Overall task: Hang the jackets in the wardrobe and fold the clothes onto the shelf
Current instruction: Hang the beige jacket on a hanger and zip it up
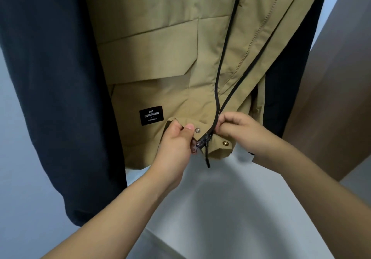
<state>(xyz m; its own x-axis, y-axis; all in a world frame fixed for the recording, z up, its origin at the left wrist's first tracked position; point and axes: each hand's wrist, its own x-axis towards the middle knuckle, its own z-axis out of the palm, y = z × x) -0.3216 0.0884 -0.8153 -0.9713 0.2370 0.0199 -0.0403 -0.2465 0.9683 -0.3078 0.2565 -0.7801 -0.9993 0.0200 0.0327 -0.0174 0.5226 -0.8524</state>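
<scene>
White wardrobe floor (230,208) below; left hand (176,140) pinches the khaki jacket (160,58) hem, right hand (236,127) pinches the zipper (202,141) side. Misaligned teeth could jam.

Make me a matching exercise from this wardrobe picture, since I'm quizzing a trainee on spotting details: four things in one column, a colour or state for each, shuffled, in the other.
Things:
1. jacket
2. label patch
3. garment on the left
4. zipper

Colours or states:
A. dark navy, hanging
B. undone, its two sides meeting only at the hem
C. khaki, its hem gripped by the left hand and the right hand
D. black with white lettering

Pairs: 1-C, 2-D, 3-A, 4-B
</scene>
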